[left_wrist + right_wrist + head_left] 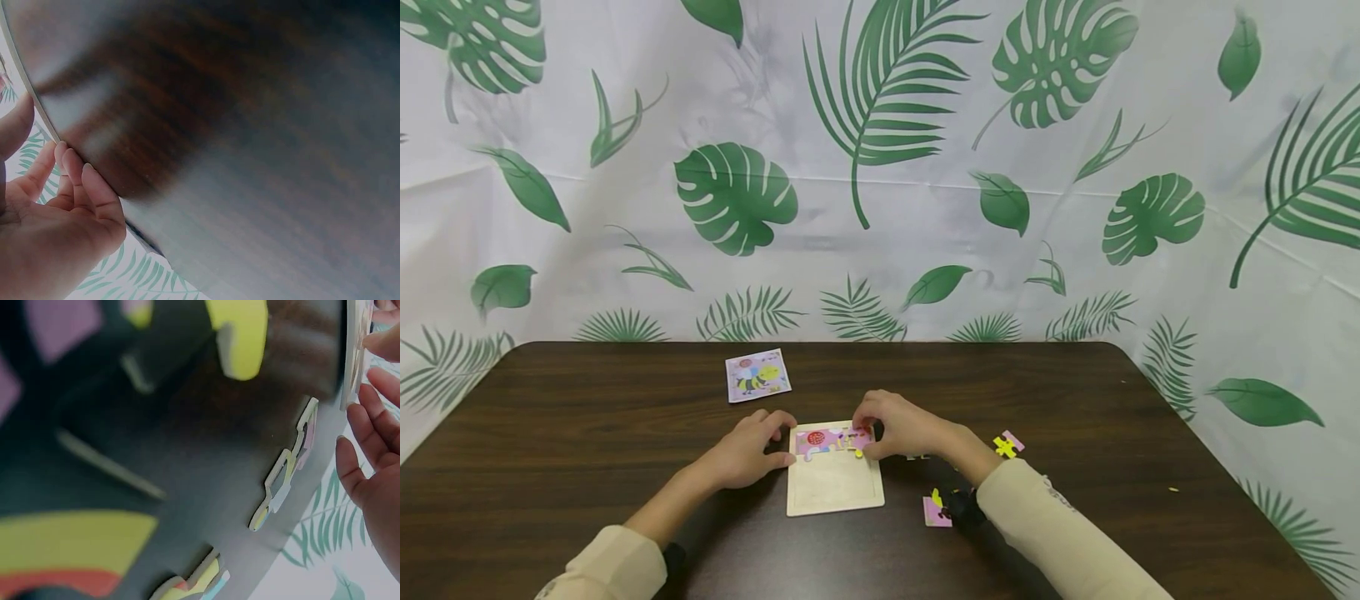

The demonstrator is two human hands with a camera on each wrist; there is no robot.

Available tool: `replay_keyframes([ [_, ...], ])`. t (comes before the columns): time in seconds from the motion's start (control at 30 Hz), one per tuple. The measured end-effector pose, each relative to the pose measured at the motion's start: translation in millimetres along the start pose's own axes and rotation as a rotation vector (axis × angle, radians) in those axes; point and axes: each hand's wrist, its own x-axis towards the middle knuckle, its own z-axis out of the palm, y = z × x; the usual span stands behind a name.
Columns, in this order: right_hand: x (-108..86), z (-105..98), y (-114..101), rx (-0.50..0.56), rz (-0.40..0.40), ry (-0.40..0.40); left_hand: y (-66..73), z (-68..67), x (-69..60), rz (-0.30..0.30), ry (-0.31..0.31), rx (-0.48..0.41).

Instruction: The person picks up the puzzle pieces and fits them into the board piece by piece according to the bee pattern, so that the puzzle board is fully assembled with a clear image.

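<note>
A pale wooden puzzle board (835, 487) lies on the table with pink puzzle pieces (816, 440) along its far side. My left hand (748, 450) touches the board's left edge with its thumb and fingertips; the left wrist view shows these fingers (94, 187) slightly bent against the rim. Over the board's far right corner, my right hand (906, 427) pinches a pink puzzle piece (863, 437) between thumb and forefinger, partly hiding it. In the right wrist view the right hand (381, 437) is at the board's edge (354, 356).
A square picture card (758, 376) with a bee lies behind the left hand. Loose puzzle pieces lie right of the board, among them a yellow and pink one (1007, 445) and a pink one (937, 512) near the right forearm. A leaf-printed cloth (880, 250) hangs behind the table.
</note>
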Motion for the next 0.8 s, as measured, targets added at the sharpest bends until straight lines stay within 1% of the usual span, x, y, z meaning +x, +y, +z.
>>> replay_keyframes([
  [0.27, 1.6, 0.2, 0.7, -0.033, 0.011, -0.013, 0.3, 0.0, -0.6, 0.001, 0.001, 0.002],
  [0.8, 4.6, 1.3, -0.2, -0.052, 0.005, -0.026, 0.1, 0.2, 0.0, -0.001, -0.001, 0.008],
])
